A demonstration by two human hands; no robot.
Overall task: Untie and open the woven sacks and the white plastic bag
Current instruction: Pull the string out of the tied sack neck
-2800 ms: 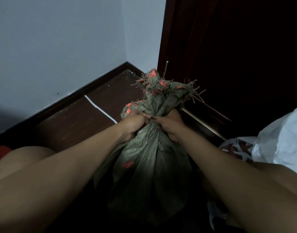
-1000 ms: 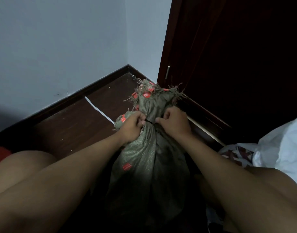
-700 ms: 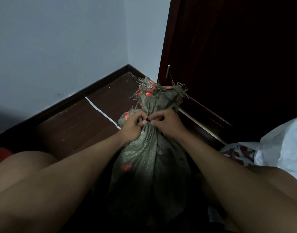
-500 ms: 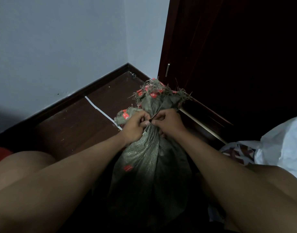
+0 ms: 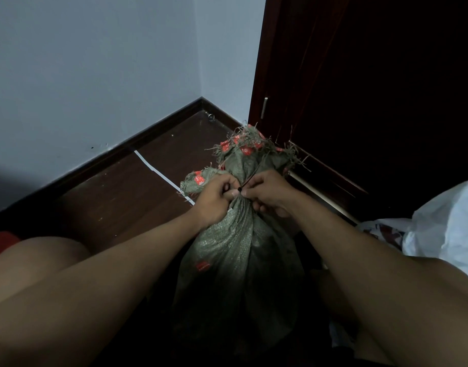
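Observation:
A grey-green woven sack (image 5: 235, 250) with red printed marks stands upright between my knees, its frayed top (image 5: 250, 148) bunched above a tied neck. A thin dark tie (image 5: 247, 181) wraps the neck. My left hand (image 5: 217, 197) grips the neck from the left, fingers curled. My right hand (image 5: 267, 193) pinches the dark tie at the knot, its strand running up to the right. A white plastic bag (image 5: 449, 223) lies at the right edge, beside another printed sack (image 5: 386, 230) partly hidden behind my right arm.
The sack stands on a dark wooden floor (image 5: 116, 197) in a room corner. A pale wall (image 5: 82, 75) is on the left and a dark wooden door (image 5: 373, 88) close behind the sack. A white strip (image 5: 158, 170) lies on the floor.
Both hands stayed at the sack's neck. The right hand shifted from gripping the neck to pinching the dark tie and drawing its strand out. The sack top tilted slightly.

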